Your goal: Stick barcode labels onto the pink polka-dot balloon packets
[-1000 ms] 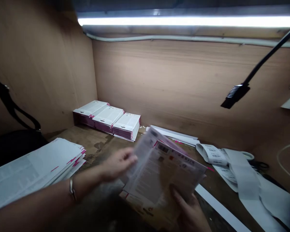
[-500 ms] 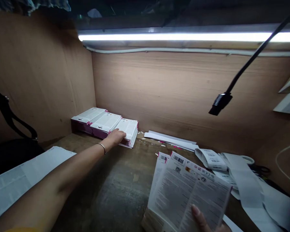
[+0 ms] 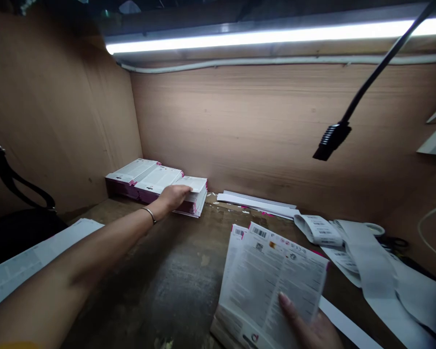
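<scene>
Against the back wall stand three stacks of flat white printed packets with pink edges: a left stack (image 3: 134,169), a middle stack (image 3: 159,178) and a right stack (image 3: 196,198). My left hand (image 3: 174,196), arm stretched out, has its fingers closed on the near edge of the top packet (image 3: 194,183) of the right stack, which looks slightly raised. My right hand (image 3: 307,324) grips a printed packet (image 3: 272,271) at the lower right, thumb on its face and fingers hidden beneath. Another packet (image 3: 230,257) shows behind its left edge.
White paper strips (image 3: 256,202) lie along the back wall. Curled label rolls (image 3: 319,230), long white bands (image 3: 370,266) and black scissors (image 3: 396,242) are on the right. A black cable (image 3: 332,138) hangs overhead. Paper sheets (image 3: 47,257) and a black bag (image 3: 18,228) are at the left.
My left hand's fingers have closed at the right stack and its top packet has lifted a little. The packet in my right hand has shifted slightly left and tilted.
</scene>
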Demonstrator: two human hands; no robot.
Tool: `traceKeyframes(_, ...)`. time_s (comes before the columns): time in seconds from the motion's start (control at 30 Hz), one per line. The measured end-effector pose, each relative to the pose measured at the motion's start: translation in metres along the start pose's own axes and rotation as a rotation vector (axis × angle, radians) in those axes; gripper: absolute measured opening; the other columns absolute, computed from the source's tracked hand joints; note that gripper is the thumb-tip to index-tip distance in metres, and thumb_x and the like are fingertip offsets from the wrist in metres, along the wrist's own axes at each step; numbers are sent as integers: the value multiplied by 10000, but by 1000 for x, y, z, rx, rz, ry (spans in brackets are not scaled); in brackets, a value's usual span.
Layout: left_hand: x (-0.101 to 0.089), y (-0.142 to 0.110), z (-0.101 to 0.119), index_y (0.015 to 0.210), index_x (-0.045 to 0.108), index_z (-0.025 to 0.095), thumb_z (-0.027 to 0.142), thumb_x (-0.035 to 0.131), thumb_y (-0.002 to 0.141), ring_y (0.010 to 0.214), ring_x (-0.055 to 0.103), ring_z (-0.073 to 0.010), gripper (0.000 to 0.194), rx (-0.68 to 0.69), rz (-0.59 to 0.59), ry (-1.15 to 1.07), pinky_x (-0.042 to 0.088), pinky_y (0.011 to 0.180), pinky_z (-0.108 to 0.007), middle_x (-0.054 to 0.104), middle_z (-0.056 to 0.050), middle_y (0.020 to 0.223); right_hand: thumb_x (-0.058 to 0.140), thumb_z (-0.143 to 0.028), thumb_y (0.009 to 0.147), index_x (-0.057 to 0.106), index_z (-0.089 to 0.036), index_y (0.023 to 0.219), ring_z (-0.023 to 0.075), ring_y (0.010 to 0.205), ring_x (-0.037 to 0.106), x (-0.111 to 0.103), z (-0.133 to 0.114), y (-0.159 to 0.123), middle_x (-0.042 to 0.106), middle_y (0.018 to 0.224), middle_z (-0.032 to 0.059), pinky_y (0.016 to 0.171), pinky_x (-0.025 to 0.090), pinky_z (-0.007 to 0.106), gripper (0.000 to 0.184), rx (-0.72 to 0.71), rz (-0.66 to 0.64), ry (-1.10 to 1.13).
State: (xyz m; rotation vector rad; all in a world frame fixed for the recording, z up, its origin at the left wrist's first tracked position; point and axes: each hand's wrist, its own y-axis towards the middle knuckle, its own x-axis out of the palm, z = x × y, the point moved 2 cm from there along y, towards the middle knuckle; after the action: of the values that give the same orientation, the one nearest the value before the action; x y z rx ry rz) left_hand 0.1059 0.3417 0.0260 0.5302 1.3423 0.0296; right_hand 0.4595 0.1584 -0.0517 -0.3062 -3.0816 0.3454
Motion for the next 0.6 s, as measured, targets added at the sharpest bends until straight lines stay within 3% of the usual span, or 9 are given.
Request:
traceKeyframes(0.13, -20, -37, 57, 1241, 537, 189, 237, 333, 914, 1199, 487, -208, 388, 82, 149, -92, 327, 1041, -341, 544, -74, 1296, 762, -435, 637, 624, -165, 1045, 349, 932, 640, 11, -8, -10, 709, 970, 103, 857, 494, 517, 508, 115, -83, 358)
traceKeyframes(0.23, -17, -85, 110, 1192, 587, 211, 186, 403, 887, 1205, 489, -221, 358, 341, 223, -240, 318, 1060, -384, 587, -59, 1246, 730, -430, 669, 608, -174, 1059, 334, 948, 639, 10, -14, -16, 712, 967, 88, 852, 501, 515, 482, 237, -85, 555)
traceKeyframes(0.3, -6, -117, 143, 1138, 628, 222, 184, 455, 862, 1178, 515, -252, 327, 475, 147, -359, 349, 1041, -416, 625, -66, 1188, 709, -432, 689, 609, -177, 1054, 327, 973, 631, 11, -15, -18, 709, 983, 84, 856, 505, 503, 456, 284, -80, 596)
traceKeyframes(0.4, 12, -151, 180, 1090, 655, 210, 193, 480, 854, 1070, 593, -250, 294, 528, -91, -591, 438, 969, -373, 657, -93, 1125, 715, -398, 691, 597, -154, 1075, 329, 970, 632, 17, -11, -21, 710, 971, 97, 838, 519, 497, 470, 330, -92, 585)
traceKeyframes(0.5, 16, -169, 192, 1118, 636, 230, 149, 448, 863, 1022, 619, -220, 327, 578, -296, -737, 422, 993, -343, 677, -75, 1080, 740, -345, 677, 560, -130, 1136, 328, 919, 650, 20, -7, -22, 720, 909, 98, 814, 531, 495, 538, 328, -35, 553)
traceKeyframes(0.53, 14, -173, 190, 1121, 634, 237, 139, 447, 861, 1044, 608, -223, 334, 603, -314, -739, 386, 1029, -356, 679, -69, 1078, 748, -333, 672, 545, -140, 1163, 319, 912, 654, 18, -9, -21, 721, 910, 86, 815, 533, 486, 565, 283, -4, 542)
traceKeyframes(0.6, 4, -175, 176, 1062, 655, 244, 144, 475, 847, 1088, 578, -235, 298, 541, -208, -751, 346, 1057, -383, 679, -67, 1070, 758, -328, 667, 517, -186, 1211, 298, 931, 650, 8, -16, -19, 713, 964, 58, 823, 535, 457, 611, 130, 46, 509)
